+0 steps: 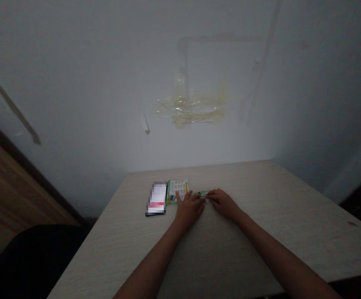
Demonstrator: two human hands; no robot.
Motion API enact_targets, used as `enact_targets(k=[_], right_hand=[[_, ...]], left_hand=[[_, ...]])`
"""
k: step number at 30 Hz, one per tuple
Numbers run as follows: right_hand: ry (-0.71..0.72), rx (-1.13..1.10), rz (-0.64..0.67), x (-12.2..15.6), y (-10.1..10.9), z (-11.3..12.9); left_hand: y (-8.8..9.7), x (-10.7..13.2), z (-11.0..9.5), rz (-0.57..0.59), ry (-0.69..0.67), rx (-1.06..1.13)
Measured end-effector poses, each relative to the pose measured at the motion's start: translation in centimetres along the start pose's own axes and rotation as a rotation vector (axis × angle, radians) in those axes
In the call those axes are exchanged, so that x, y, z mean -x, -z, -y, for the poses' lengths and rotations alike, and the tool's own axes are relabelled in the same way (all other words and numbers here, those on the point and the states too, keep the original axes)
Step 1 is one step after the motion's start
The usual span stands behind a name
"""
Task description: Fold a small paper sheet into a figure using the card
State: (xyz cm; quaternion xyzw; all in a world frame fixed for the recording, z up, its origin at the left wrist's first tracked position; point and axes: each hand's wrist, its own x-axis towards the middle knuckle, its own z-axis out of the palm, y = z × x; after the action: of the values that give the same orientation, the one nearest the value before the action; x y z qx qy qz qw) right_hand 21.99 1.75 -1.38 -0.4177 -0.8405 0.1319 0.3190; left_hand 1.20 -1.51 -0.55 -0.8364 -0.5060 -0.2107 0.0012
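On the table, a green-edged printed booklet or packet lies with small pictures in rows on its face. My left hand rests palm down with its fingers spread, the thumb over the booklet's lower part. Its other fingers reach onto a small, flat green-and-white printed piece to the right, whose kind I cannot make out. From the right, my right hand pinches the edge of that piece between thumb and fingers. Both hands cover part of it.
A phone with a lit, blurred screen lies left of the booklet. The pale wooden table meets a wall with peeling clear tape. A wooden panel and a dark shape stand at the left.
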Motion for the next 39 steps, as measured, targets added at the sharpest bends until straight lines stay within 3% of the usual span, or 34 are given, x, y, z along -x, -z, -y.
enact_targets(k=[13, 26, 31, 39], right_hand=[[0.008, 0.017, 0.028, 0.0, 0.2, 0.2], [0.028, 0.192, 0.038, -0.3, -0.2, 0.9], [0.013, 0.167, 0.027, -0.2, -0.1, 1.1], [-0.025, 0.055, 0.031, 0.2, 0.2, 0.5]], left_hand=[[0.0, 0.1, 0.0, 0.002, 0.002, -0.001], [-0.1, 0.2, -0.1, -0.016, -0.017, -0.018], [0.3, 0.2, -0.3, -0.049, -0.067, 0.038], [1.1, 0.2, -0.6, 0.016, -0.077, 0.114]])
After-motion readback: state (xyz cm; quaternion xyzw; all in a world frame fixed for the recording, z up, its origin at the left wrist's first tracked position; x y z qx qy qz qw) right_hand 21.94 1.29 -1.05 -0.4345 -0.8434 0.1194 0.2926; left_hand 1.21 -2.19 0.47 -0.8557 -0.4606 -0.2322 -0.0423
